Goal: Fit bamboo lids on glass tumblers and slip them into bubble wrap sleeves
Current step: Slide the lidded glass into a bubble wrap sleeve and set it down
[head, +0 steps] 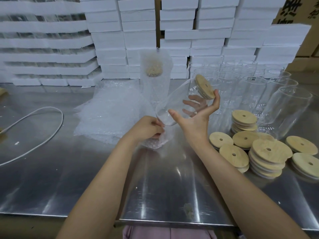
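center frame: right hand [195, 121] grip wraps lidded tumbler [174, 99], likely slick, fragile, best held mid-body; left hand [146, 129] pinches soft sleeve [153, 143].

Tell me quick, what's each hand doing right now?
Left hand: grips the bubble wrap sleeve.
Right hand: holds the lidded tumbler, tilted.

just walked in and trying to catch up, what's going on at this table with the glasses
A person is packing glassware at a steel table. Their right hand holds a tilted glass tumbler with a bamboo lid already fitted. The left hand grips a bubble wrap sleeve at the tumbler's base, which does not look inside it yet. A wrapped tumbler stands behind, with loose lids and bare tumblers to the right.
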A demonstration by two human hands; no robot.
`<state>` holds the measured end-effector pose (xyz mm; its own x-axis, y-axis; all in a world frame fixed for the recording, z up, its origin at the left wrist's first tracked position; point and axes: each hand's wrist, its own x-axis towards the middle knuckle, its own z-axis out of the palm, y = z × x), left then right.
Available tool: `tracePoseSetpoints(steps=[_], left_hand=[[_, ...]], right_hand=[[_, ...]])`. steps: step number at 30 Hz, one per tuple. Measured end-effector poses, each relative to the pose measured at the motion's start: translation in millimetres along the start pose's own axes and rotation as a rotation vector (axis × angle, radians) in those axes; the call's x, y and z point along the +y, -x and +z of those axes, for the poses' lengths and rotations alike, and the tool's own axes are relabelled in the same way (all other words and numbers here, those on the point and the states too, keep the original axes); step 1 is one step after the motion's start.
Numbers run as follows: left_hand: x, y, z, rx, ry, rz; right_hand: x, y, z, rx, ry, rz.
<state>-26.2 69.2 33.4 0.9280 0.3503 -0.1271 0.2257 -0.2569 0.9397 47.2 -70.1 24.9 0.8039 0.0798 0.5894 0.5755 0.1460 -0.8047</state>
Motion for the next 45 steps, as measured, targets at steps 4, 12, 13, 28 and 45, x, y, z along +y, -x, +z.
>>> tracePoseSetpoints(steps=[4,12,13,28,45], left_hand=[[4.7,0.2,-0.4,0.16,0.075,0.047],[19.1,3.6,-3.3,0.363,0.225,0.281],[19.0,4.3,-3.8,0.321,0.159,0.326],[1.6,-7.4,13.8,0.669,-0.718,1.044],[-5.1,-10.7,3.8,0.633,-0.848,0.877]], right_hand=[[0.9,4.0,3.8,-0.053,-0.003,0.069],[6.0,4.7,3.2,-0.04,0.065,0.051],[5.4,5.3,3.5,-0.018,0.051,0.043],[-8.3,11.1,7.6,0.051,-0.214,0.136],[9.7,0.5,0.7,-0.05,-0.158,0.084]])
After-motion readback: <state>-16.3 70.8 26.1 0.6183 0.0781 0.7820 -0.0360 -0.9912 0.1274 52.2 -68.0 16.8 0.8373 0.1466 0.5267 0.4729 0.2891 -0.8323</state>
